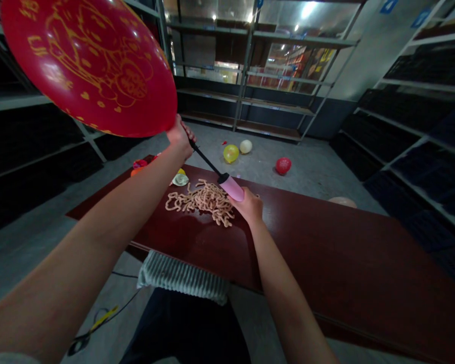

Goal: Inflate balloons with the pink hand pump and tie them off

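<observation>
A large red balloon [109, 71] with yellow printing fills the upper left of the head view. My left hand [179, 135] is closed around the balloon's neck, at the far end of the black rod of a balloon pump. The pump's pink barrel [233, 189] points down to the right, and my right hand [250, 205] grips its lower part. The rod is drawn out between my hands. Below the pump, a tangled heap of beige, knobbly strands [208, 199] lies on the dark red table [307, 253]. My left fingers hide the join of balloon and pump.
Uninflated balloons [180, 179] lie at the table's left end. On the floor beyond sit a yellow balloon [231, 153], a white balloon [246, 146] and a small red balloon [283, 165]. Metal shelves [242, 96] stand behind. Grey-green ribbed cloth [182, 278] hangs by the near edge.
</observation>
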Demonstrator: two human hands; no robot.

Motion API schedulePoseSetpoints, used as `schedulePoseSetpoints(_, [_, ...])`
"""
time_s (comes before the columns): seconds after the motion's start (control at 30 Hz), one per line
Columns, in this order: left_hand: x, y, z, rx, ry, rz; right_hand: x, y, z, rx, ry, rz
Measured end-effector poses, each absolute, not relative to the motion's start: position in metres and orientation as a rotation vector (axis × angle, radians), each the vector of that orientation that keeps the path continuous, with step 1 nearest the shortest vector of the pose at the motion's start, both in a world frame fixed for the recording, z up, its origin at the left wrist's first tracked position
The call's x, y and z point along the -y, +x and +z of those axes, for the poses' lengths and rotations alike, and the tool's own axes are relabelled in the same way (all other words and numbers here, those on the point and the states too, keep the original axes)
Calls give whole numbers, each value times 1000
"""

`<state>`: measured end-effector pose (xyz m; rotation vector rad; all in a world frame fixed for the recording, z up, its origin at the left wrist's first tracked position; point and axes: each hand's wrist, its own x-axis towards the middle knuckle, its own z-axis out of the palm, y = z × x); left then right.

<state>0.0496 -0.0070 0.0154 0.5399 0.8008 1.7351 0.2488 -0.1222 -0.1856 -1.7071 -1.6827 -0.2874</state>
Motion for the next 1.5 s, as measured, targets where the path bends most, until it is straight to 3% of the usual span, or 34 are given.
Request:
schedulePoseSetpoints(0.47, [-10, 155, 66, -591, 811, 1467, 117, 256, -186, 1459, -1760, -62])
schedulePoseSetpoints(0.8, [11, 228, -14, -854, 1039, 1391, 116, 258, -183, 1260, -1875, 11])
schedulePoseSetpoints(0.97, [13, 207, -38, -868, 926, 1427, 116, 256, -182, 1359, -1923, -64])
schedulePoseSetpoints(1.5, [3, 68, -26, -820, 441, 1618, 122, 249, -185, 1705, -1755, -316])
